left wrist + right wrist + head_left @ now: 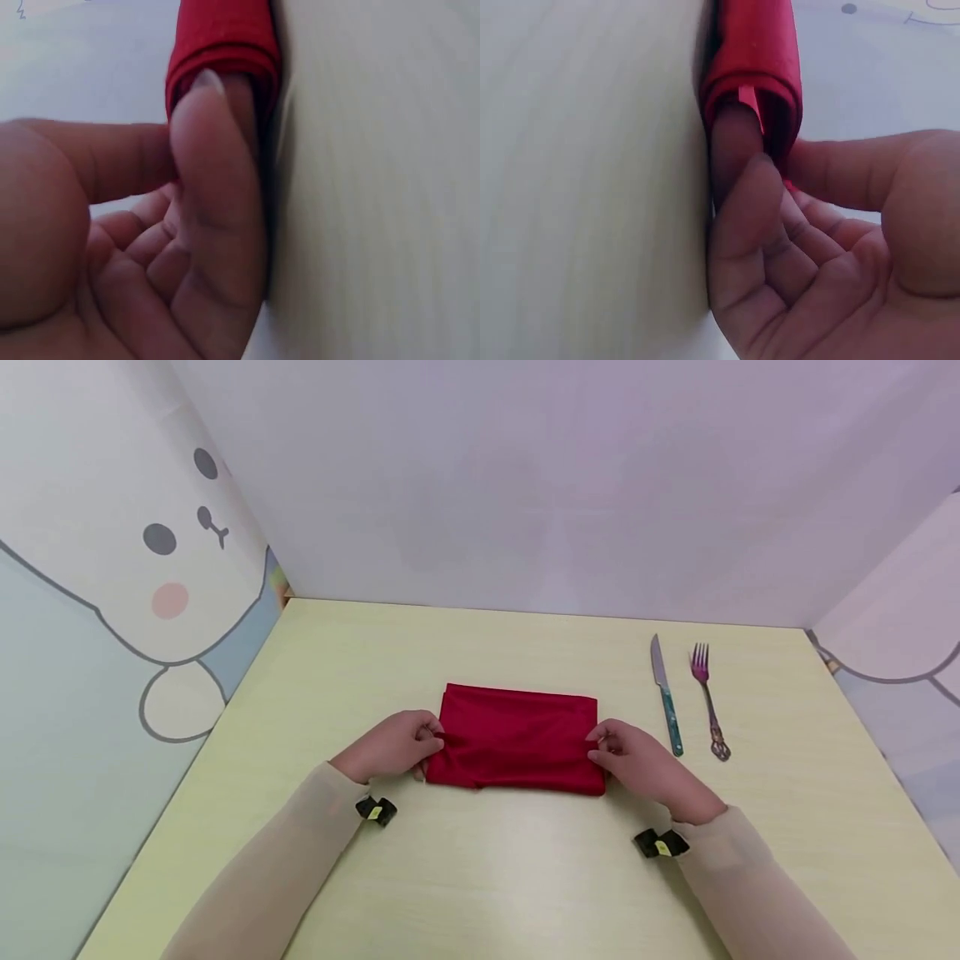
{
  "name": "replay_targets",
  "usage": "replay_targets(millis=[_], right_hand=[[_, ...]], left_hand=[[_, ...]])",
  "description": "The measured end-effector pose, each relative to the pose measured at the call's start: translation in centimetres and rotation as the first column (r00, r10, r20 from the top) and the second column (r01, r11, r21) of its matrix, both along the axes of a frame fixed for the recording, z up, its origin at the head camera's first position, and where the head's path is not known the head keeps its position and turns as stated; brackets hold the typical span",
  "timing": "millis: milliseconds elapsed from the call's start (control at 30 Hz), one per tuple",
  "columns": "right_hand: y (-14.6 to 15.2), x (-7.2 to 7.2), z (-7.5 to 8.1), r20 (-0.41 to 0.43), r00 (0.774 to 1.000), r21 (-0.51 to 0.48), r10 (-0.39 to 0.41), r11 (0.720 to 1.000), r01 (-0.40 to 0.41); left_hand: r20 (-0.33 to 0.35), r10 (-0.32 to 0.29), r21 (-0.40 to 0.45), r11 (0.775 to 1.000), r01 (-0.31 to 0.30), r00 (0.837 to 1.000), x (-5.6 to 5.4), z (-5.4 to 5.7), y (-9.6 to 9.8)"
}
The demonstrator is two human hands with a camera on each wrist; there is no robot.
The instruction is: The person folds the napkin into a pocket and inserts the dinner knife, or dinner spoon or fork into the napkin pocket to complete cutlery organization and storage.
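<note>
Head view: I see bright, diffuse light spread evenly over the pale surface (495, 868), with a faint sheen at its near middle. The back wall (525, 485) carries a mauve cast, and the fork (707, 700) shows purple at its tines. Soft shadows lie beneath the right hand (637, 760) and beside the right sleeve (757, 885); I cannot fix the source of light. Wrist views: my pictures are dimmer and softer, the surface's grain smeared, the background hazy, and deep shadow filling the open end of the red cloth (225, 30).
</note>
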State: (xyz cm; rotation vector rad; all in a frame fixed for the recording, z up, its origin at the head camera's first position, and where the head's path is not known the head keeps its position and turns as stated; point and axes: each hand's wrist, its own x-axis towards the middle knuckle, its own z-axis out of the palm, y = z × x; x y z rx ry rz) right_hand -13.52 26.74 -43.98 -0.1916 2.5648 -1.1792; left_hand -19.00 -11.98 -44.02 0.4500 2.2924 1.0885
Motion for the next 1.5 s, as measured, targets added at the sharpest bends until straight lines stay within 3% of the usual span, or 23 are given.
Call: replay_targets(millis=[133,267,533,700,933,1067,1167,1300,1400,1500], right_hand=[[0.1,-0.3,-0.1,0.009,1.000,-0.022,-0.019,1.000,0.020],[0.6,-0.4,0.2,0.069,0.997,-0.067,-0.019,0.997,0.024],[0.5,0.1,1.1,0.136,0.981,-0.089,0.141,0.988,-0.130],[-0.4,0.4,1.2,0.123,0.978,-0.012,0.171,0.985,-0.171],[-1.0,1.0,1.4,0.067,0.986,0.163,0.155,0.973,-0.164],[-1.1,1.2,1.5,0.041,0.987,0.214,0.154,0.964,-0.159],[-1.3,1.4,1.7,0.042,0.990,0.261,0.132,0.955,-0.139],[-2.1,2.1,2.3,-0.068,0.986,0.408,0.151,0.906,-0.111],[-3.1,3.2,2.8,-0.195,0.944,0.504,0.265,0.853,-0.135],[-4.3,4.4,3.3,-0.218,0.888,0.529,0.405,0.813,-0.241]], left_hand=[[0.012,0.042,-0.011,0.999,-0.042,0.999,0.2,-0.2,0.2],[0.007,0.084,-0.024,0.996,-0.084,0.996,0.5,-0.2,0.7],[0.021,0.130,-0.066,0.989,-0.129,0.991,0.7,-0.2,0.7],[0.001,0.135,-0.094,0.986,-0.134,0.991,0.7,-0.2,0.8],[-0.021,0.157,-0.113,0.981,-0.159,0.987,0.6,-0.1,1.1],[-0.033,0.163,-0.128,0.978,-0.166,0.986,0.7,0.3,1.1],[-0.133,0.106,-0.156,0.980,-0.126,0.985,0.9,1.0,0.8],[-0.301,-0.050,-0.195,0.981,-0.010,0.952,1.2,2.1,0.3],[-0.343,-0.169,-0.220,0.971,0.096,0.924,0.8,2.3,0.1],[-0.332,-0.261,-0.251,0.951,0.181,0.906,-0.2,2.1,0.0]])
